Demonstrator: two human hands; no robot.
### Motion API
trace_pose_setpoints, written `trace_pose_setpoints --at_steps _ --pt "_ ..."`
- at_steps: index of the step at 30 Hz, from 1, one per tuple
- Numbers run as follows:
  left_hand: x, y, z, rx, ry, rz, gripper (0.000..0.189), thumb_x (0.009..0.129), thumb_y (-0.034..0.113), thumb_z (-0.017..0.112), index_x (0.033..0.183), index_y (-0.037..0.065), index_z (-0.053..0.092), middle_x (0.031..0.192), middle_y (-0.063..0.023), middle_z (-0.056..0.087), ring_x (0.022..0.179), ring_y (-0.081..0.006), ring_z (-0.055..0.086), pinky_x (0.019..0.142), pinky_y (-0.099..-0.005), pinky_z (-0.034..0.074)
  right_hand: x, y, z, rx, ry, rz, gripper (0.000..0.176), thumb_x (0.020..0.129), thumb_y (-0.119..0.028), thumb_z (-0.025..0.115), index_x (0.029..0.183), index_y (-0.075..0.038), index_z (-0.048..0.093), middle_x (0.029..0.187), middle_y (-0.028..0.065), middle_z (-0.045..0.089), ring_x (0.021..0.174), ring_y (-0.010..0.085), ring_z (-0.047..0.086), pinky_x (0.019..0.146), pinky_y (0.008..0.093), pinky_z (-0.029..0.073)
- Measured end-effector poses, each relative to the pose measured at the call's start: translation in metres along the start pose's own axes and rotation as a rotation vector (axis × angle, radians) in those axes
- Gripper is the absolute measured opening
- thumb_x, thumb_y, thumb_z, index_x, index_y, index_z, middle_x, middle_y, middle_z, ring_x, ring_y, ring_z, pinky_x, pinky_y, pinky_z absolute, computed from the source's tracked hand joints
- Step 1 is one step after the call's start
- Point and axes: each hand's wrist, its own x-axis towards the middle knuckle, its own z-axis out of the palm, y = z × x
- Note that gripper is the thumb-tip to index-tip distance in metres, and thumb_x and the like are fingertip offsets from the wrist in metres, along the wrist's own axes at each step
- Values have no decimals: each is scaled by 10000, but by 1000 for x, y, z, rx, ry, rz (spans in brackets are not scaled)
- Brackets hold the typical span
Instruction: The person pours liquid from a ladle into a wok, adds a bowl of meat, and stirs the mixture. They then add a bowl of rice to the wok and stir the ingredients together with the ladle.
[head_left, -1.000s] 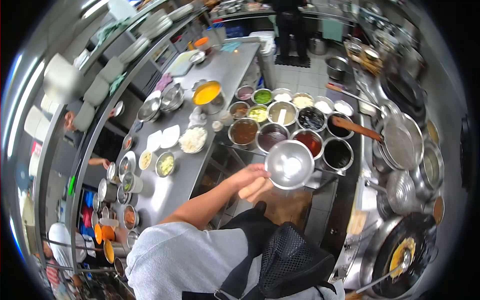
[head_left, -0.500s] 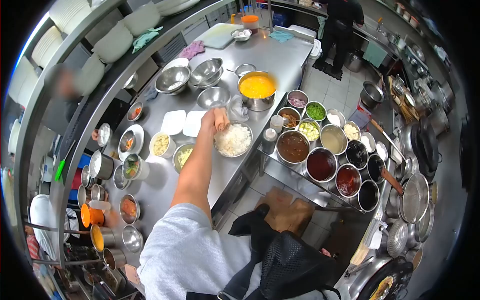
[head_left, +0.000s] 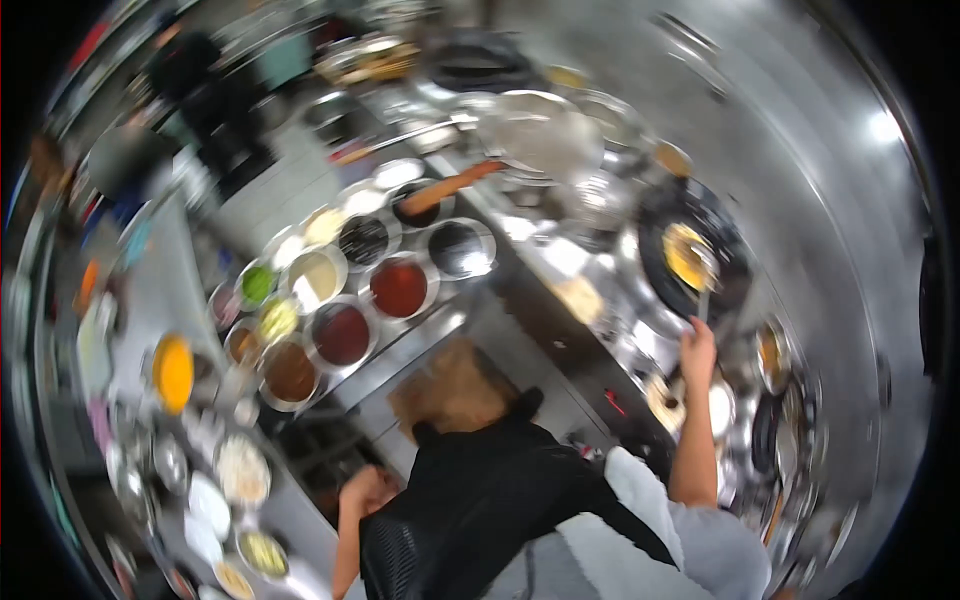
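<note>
My right hand (head_left: 697,350) is closed round the handle of a metal ladle (head_left: 704,280). The ladle's head rests in a dark wok (head_left: 738,240), against yellow cooked egg (head_left: 684,256). My left hand (head_left: 368,490) is low, beside my black apron (head_left: 450,500) and near the steel table's edge. Its fingers are curled in, and blur hides whether anything is in them. A bowl of white rice (head_left: 242,470) sits on the table to the left of that hand.
Pots of sauces, such as a red one (head_left: 398,286) and a brown one (head_left: 289,373), stand between table and stove. A wooden handle (head_left: 450,188) juts over them. A strainer (head_left: 540,135) lies behind the stove. Brown cardboard (head_left: 455,390) covers some floor. Another person (head_left: 205,90) stands far left.
My view has swung right from the table to the stove. My left hand has drawn back from over the rice to my side. My right hand now shows, holding the ladle in the wok.
</note>
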Motion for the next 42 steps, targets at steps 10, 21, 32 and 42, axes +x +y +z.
trace_pose_setpoints --at_steps 10,21,32,42 --pt "108 146 -12 -517 -238 99 332 1002 265 636 1182 -3 714 1030 -108 735 930 -190 688 878 -328 546 -22 129 14 152 -271 325 886 929 -206 669 1650 -188 153 1041 209 682 804 393 703 780 484 588" --pt "227 392 -69 -455 -482 316 323 1006 256 630 1172 -2 729 1097 -85 730 983 -158 663 908 -293 521 39 123 -21 1402 -273 926 680 1075 -211 526 1636 -383 182 740 -4 529 521 95 490 426 263 413" --pt "215 467 -136 413 -536 477 483 987 372 669 1264 -24 685 1040 -95 746 903 -148 670 864 -327 531 67 72 2 1646 -41 1077 703 1070 -206 516 1639 -379 142 746 1 534 480 104 445 423 277 430" --pt "257 521 -206 -619 -680 256 605 1031 343 610 1519 34 431 940 -95 653 891 -235 653 849 -357 541 101 16 23 1449 85 1082 802 1037 -142 550 1648 -338 70 761 11 536 512 95 479 433 280 444"
